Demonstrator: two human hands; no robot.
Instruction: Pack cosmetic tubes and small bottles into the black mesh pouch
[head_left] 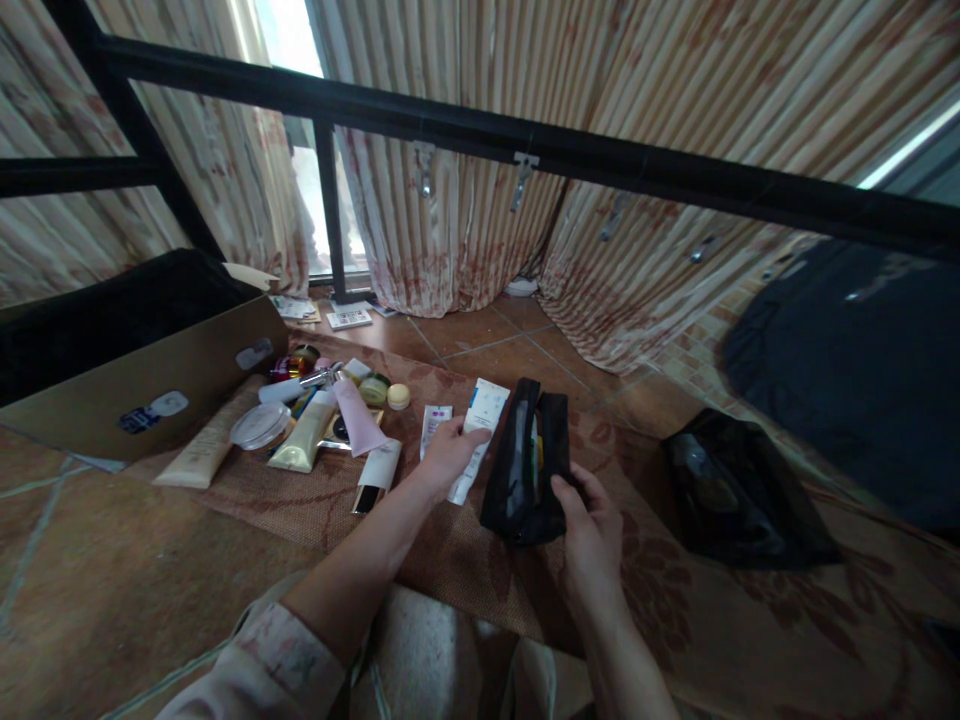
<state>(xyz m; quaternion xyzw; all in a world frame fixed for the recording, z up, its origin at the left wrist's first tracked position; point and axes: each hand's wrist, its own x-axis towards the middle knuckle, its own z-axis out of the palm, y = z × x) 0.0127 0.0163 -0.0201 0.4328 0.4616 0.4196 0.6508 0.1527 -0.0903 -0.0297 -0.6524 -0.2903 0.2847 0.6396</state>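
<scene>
My left hand (pixel 451 452) is closed on a white squeeze tube (pixel 489 402) with small print and a blue mark. Just right of the tube stands a black zip pouch (pixel 511 478), its top open, with something yellow and green showing inside. The fingers of my right hand (pixel 589 505) grip the pouch's right side. A small white packet (pixel 435 425) with purple marks lies beside my left hand. Left of it is a pile of cosmetics, among them a pink tube (pixel 358 415), a pale gold tube (pixel 304 438) and a large beige tube (pixel 210 440).
A cardboard box (pixel 187 390) holding something black stands at the left. A second black pouch (pixel 742 500) lies on the patterned mat (pixel 652 590) at the right. A dark metal rail (pixel 480 125) crosses in front of the pleated curtains (pixel 450 230). Papers (pixel 349 318) lie on the tiles behind.
</scene>
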